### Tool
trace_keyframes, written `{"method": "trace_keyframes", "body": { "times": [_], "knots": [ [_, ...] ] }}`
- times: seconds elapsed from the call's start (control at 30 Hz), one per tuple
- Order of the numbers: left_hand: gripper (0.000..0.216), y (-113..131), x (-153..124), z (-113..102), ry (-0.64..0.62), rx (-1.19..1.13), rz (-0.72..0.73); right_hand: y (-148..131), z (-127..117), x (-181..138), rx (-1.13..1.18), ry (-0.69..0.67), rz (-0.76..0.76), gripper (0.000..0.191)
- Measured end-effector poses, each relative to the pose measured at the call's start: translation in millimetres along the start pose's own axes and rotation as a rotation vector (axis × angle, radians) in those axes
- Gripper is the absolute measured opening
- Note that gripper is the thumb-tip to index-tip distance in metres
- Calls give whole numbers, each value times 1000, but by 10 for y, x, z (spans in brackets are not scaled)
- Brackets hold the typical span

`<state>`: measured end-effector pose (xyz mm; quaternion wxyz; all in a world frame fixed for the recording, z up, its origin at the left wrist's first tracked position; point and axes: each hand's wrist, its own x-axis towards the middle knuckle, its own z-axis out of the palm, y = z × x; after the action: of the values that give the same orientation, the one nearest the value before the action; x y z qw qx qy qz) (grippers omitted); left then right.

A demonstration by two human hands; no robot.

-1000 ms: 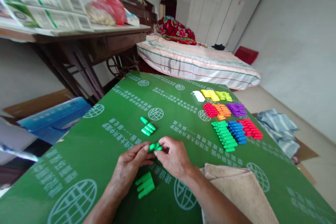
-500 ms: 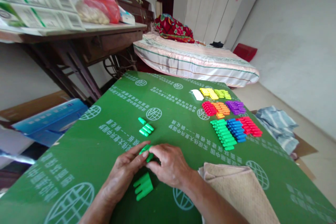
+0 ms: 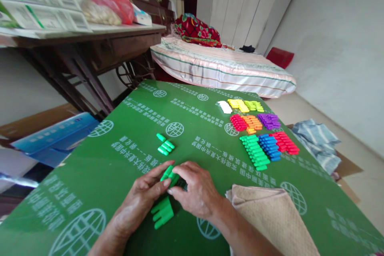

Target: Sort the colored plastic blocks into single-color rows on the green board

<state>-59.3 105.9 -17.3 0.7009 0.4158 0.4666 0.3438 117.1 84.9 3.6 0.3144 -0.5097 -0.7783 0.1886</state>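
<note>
While a small cluster of green pegs is held between both hands over the near middle of the table, the fingers are parted only a little. By the left hand, the cluster is pinched from the left, with the thumb pressed to its near end and the forefinger stretched along its far side. By the right hand, it is grasped from the right between a bent forefinger and the thumb; the remaining fingers are curled and partly hidden. Whether the table is touched by the cluster cannot be told.

Just below the hands, a green block with pronged ends is laid flat. Beyond them, a few loose green pegs are set close together. Between the right hand and the coloured rows near the right edge, a broad stretch of printed tabletop is seen, and another is seen left of the hands. On the near right, room is taken up by a folded cloth, partly covered by the right forearm. Beyond the far edge, a bed is seen.
</note>
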Motion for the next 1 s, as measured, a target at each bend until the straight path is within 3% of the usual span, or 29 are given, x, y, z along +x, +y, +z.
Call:
{"method": "trace_keyframes", "body": {
  "times": [0.4, 0.57, 0.73, 0.87, 1.0],
  "knots": [
    [73, 20, -28, 45, -64, 50, 13, -20, 64, -37, -144, 35, -3, 16],
    [71, 47, -37, 39, -65, -9, 59, 4, -3, -81, -80, 112, 20, 24],
    [64, 141, -36, 17, 138, -56, 166, 398, -403, -266, -88, 352, 192, 38],
    [61, 178, -29, 30, 180, -41, 167, 935, -881, -512, -214, 529, 455, 53],
    [59, 155, -22, 50, 168, -14, 148, 1276, -1238, -689, -380, 508, 691, 59]
  ]
}}
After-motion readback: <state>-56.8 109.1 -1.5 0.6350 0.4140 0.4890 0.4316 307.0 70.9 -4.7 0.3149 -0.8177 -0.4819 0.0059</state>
